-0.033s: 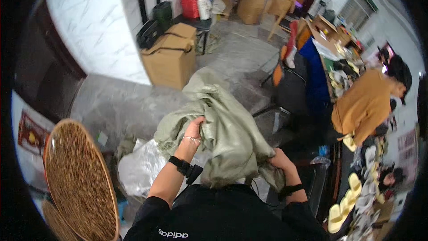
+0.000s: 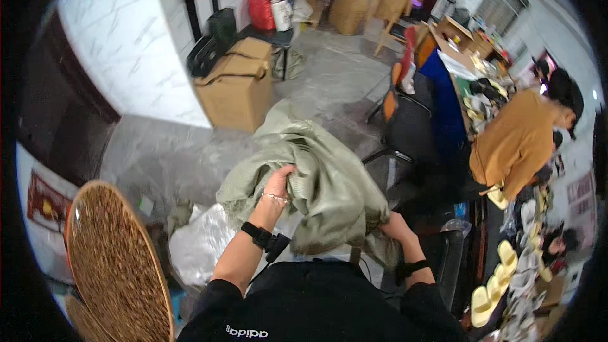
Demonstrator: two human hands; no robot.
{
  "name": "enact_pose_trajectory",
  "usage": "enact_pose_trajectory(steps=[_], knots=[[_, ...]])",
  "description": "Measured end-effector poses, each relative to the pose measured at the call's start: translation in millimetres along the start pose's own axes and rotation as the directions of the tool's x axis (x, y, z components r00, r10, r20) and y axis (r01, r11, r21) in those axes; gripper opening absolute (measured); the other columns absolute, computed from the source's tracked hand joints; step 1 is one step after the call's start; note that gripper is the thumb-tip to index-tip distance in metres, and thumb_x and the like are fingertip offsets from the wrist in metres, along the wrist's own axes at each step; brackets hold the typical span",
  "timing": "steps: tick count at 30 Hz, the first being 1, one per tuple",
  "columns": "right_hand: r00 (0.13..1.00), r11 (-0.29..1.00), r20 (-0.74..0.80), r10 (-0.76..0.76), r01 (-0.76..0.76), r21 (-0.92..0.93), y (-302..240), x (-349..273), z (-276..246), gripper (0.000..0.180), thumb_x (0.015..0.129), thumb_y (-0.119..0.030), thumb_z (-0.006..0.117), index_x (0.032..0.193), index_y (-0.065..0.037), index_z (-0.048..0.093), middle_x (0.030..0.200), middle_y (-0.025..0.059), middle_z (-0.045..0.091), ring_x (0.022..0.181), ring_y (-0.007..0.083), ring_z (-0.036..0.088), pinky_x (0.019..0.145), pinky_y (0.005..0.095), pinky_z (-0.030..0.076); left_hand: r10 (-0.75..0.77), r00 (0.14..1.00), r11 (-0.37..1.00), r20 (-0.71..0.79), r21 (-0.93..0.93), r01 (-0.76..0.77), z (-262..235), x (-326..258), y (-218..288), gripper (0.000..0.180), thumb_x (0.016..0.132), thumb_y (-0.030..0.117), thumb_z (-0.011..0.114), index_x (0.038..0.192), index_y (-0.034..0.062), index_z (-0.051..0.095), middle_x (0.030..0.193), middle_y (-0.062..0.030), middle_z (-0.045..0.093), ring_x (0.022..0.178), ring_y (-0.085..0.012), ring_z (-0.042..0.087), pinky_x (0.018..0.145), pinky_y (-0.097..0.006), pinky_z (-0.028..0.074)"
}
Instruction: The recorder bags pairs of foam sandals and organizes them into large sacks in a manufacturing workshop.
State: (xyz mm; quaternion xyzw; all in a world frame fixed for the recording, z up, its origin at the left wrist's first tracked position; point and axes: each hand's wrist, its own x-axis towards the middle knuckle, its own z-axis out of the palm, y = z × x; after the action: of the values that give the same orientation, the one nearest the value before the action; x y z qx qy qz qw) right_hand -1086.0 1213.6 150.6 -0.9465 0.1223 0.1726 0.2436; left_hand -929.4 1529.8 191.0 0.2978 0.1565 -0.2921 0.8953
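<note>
A large, crumpled olive-green woven sack (image 2: 316, 177) hangs in front of me, held up between my two hands. My left hand (image 2: 277, 185) is closed on a bunched fold near its middle, thumb on top. Lower down at its right edge, my right hand (image 2: 398, 227) grips the material, the fingers partly hidden by folds. Below the sack on the left lies a shiny whitish plastic bag (image 2: 201, 245) on the floor.
A round wicker tray (image 2: 119, 266) full of brown pieces stands at my left. Ahead is a cardboard box (image 2: 235, 92). To the right are a black-and-orange chair (image 2: 405, 117), a person in a brown top (image 2: 513, 139), and a bench with several yellow slippers (image 2: 491, 291).
The view has shifted slightly. The sack's folds and upper end have settled a little lower, while both hands keep their hold on it.
</note>
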Motion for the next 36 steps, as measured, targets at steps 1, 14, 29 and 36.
enact_pose_trajectory(steps=[1,14,29,36], knots=[[0.995,0.991,-0.015,0.098,-0.096,0.093,21,4,8,0.039,0.071,-0.021,0.061,0.103,-0.001,0.052,0.096,0.0138,0.057,0.087,0.0232,0.055,0.073,0.033,0.042,0.013,0.999,0.996,0.036,0.086,-0.016,32,2,-4,0.027,0.071,0.008,0.053,0.096,-0.0025,0.052,0.089,-0.0108,0.058,0.08,-0.0229,0.057,0.071,-0.034,0.047],[0.992,-0.208,0.122,0.039,-0.111,0.972,1,95,-13,0.049,0.081,-0.021,0.05,0.123,-0.005,0.031,0.115,0.0133,0.044,0.103,0.0236,0.046,0.082,0.0372,0.042,-0.635,0.546,-0.005,0.546,0.704,-0.71,102,65,-151,0.033,0.076,0.028,0.05,0.1,0.0059,0.053,0.102,-0.0164,0.054,0.095,-0.0309,0.05,0.083,-0.038,0.036],[0.955,-0.152,0.205,0.215,-0.174,0.973,-98,340,-99,0.043,0.072,-0.005,0.046,0.114,-0.002,0.04,0.103,0.0115,0.05,0.092,0.0252,0.051,0.078,0.0361,0.043,-0.54,0.836,0.14,0.1,0.99,-0.028,7,252,136,0.045,0.077,0.033,0.053,0.111,0.0029,0.048,0.112,-0.0148,0.05,0.1,-0.0269,0.048,0.085,-0.034,0.037],[0.998,-0.132,0.043,0.043,-0.037,0.991,-194,476,-217,0.039,0.072,-0.021,0.048,0.104,0.002,0.048,0.097,0.0097,0.054,0.086,0.0227,0.052,0.073,0.0332,0.043,0.098,0.995,-0.226,-0.031,0.973,0.052,-77,357,237,0.093,0.054,0.043,0.073,0.126,0.0047,0.028,0.129,-0.0206,0.028,0.114,-0.0371,0.032,0.095,-0.039,0.028]])
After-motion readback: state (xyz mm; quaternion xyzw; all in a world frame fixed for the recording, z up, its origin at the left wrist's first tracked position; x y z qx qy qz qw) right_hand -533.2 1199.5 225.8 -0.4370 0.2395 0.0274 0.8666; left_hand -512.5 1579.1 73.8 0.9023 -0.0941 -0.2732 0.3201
